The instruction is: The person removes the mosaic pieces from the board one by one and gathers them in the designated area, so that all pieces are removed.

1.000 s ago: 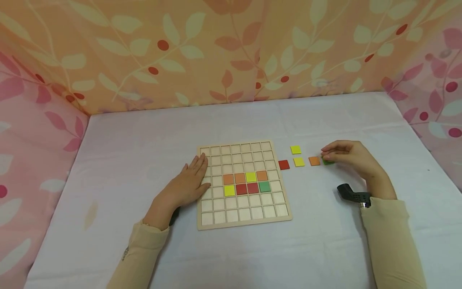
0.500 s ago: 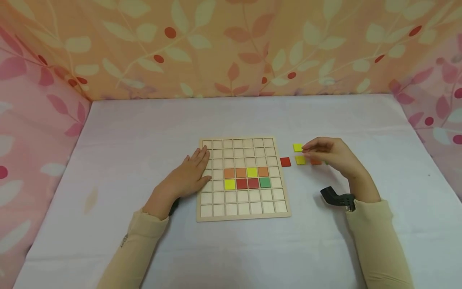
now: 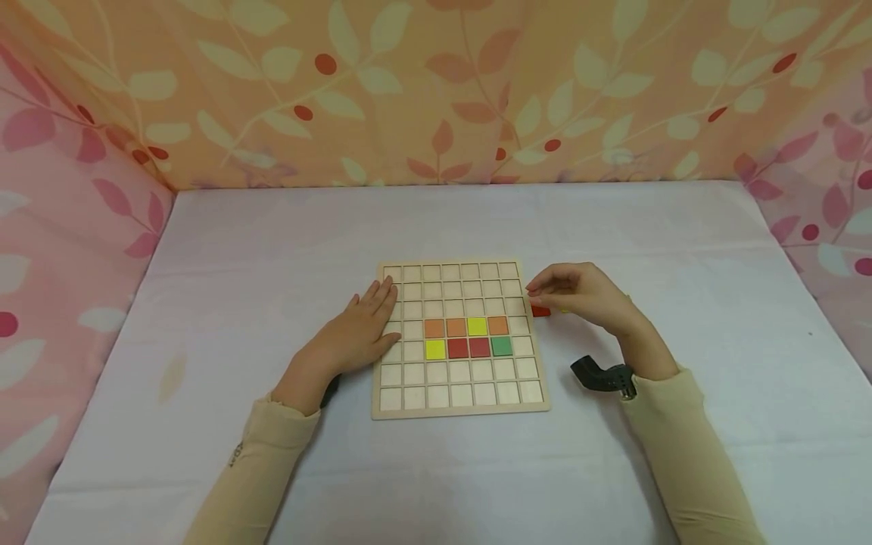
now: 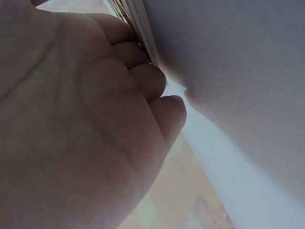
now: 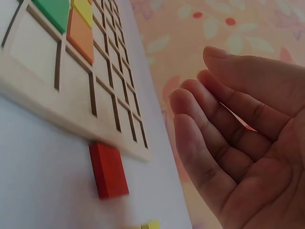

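A wooden grid board (image 3: 463, 414) lies on the white table, with two rows of coloured tiles in its middle cells: orange, yellow, red and green. My left hand (image 3: 350, 337) rests on the board's left edge, fingers extended over it; the left wrist view shows its fingertips (image 4: 169, 112) at the board's side. Over the loose red tile (image 5: 109, 169), beside the board's right edge, hovers my right hand (image 3: 579, 295). Its fingers are loosely bent, and the right wrist view shows thumb and fingers apart with nothing between them. This hand hides most of the other loose tiles.
A bit of a yellow tile (image 5: 151, 225) shows near the red one. A black wrist device (image 3: 602, 376) sits at the right sleeve. Patterned cloth walls (image 3: 436, 91) stand behind and at both sides of the table.
My right hand has moved left from the green tile, past the yellow and orange tiles, to above the red one. The left hand stays on the board. The head view has shifted slightly.
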A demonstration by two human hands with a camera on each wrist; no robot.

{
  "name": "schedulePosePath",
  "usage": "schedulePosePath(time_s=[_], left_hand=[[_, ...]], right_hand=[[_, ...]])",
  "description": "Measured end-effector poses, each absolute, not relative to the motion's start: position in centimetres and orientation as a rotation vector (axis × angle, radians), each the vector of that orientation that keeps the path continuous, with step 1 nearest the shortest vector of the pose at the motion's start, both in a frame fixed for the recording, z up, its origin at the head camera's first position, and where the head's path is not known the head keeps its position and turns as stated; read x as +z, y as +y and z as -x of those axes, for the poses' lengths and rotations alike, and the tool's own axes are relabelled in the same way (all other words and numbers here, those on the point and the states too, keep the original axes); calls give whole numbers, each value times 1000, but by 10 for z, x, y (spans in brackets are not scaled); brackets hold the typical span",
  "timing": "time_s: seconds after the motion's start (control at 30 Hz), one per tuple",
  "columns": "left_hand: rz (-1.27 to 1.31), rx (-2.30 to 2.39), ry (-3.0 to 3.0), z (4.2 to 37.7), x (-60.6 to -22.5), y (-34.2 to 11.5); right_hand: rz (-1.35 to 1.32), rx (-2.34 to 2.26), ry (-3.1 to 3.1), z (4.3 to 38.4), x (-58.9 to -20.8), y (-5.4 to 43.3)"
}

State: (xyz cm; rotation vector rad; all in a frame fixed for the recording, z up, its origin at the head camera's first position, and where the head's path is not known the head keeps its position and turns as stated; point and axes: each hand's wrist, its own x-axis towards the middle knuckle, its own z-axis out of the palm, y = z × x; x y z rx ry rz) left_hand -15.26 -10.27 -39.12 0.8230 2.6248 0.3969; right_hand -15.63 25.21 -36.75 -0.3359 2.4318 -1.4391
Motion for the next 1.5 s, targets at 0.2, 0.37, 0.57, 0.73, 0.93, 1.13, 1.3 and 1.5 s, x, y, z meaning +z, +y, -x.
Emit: schedulePosePath(time_s=[0.2, 0.37, 0.57, 0.73, 0.93, 1.13, 1.3, 1.5], left_hand=[[-818, 392, 2619, 153, -392, -102], [-813, 391, 2614, 153, -393, -102], [-816, 391, 2621, 152, -392, -102], [-812, 390, 2618, 152, -393, -102], [-813, 381, 2617, 153, -395, -102], [-815, 381, 2619, 153, -394, -102], [-812, 380, 2615, 152, -394, -103], [-816, 384, 2625, 152, -393, -103]], right_hand=[[410, -1457, 2394, 161, -371, 237], [456, -1442, 2388, 164, -373, 227], [523, -1448, 2361, 166, -373, 217], [585, -1458, 2331, 168, -375, 209], [603, -1454, 2322, 168, -376, 200], [631, -1462, 2288, 170, -380, 190], [675, -1429, 2278, 173, -385, 182], [713, -1394, 2258, 175, -387, 172]])
